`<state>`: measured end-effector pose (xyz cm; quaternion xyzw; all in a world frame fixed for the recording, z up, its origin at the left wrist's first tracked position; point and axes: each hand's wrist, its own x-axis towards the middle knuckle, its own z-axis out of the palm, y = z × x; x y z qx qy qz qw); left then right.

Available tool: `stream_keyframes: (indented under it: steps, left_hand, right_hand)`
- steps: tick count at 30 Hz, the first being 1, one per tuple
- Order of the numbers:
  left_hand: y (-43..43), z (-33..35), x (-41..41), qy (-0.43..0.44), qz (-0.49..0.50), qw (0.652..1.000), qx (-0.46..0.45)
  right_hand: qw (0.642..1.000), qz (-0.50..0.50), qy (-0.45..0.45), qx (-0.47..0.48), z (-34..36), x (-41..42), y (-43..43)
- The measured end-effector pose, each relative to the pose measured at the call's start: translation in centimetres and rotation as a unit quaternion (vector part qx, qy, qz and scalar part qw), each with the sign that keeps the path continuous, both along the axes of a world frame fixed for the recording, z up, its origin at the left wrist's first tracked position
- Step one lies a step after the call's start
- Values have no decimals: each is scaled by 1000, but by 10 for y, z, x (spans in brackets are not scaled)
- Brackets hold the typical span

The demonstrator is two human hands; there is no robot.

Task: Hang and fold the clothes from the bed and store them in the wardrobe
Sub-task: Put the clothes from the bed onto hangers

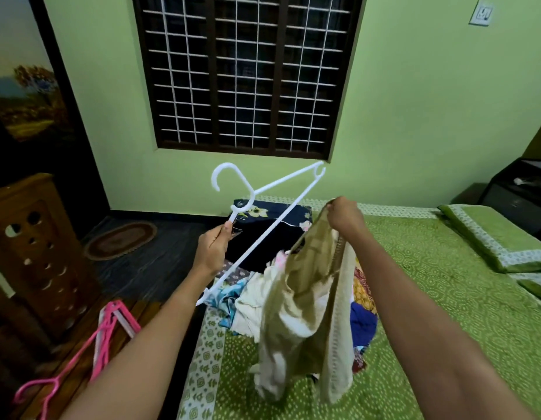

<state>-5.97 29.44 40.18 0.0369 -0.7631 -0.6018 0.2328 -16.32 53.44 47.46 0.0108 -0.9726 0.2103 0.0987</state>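
My left hand [214, 244] grips a white plastic hanger [264, 219] by its neck, holding it tilted in the air with the hook up and to the left. My right hand [345, 216] pinches the top of a beige garment [305, 301] and lifts it; the cloth hangs down over the bed [445, 298]. Behind and below the garment lies a pile of mixed clothes [242, 301] on the bed's left part, with a dark blue floral piece [263, 234] at its far end.
Several pink hangers [108, 338] lie on a wooden surface at the lower left. A carved wooden cabinet [36, 247] stands at left, a small oval rug [121, 241] on the dark floor. Green pillows [490, 237] sit at right. A barred window [248, 74] fills the wall ahead.
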Motion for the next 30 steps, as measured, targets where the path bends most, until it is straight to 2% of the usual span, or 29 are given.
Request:
stream_keyframes:
  steps: [5,8,11,13,15,18,20,22,27,30]
  left_hand:
    - [-7,-4,7,-11,-36,994,102]
    - [-11,-5,10,-24,-47,993,105]
    - [-15,-8,11,-27,-37,995,93]
    - [-20,-13,11,-32,-28,997,60]
    - [-23,-19,13,-46,-30,998,16]
    - [-17,-22,15,-62,-33,997,-10]
    - [-9,-21,15,-62,-25,998,-5]
    - [-1,-20,15,-63,-6,998,-18]
    - [16,-17,8,-73,-1,995,-75]
    - [20,-15,6,-61,5,998,-28]
  right_hand:
    - [996,1,-43,-80,10,-16,19]
    - [982,7,-63,-176,12,-20,30]
    - [935,28,-89,-342,16,-20,38]
    - [913,35,-105,-393,24,-19,40]
    - [933,58,-101,-340,33,-16,37]
    - [982,122,-77,-124,41,-7,19]
    - [986,150,-72,0,37,-4,2]
    - [983,155,-49,80,28,0,-18]
    - [958,254,-10,130,20,33,-73]
    - [962,255,47,79,24,43,-77]
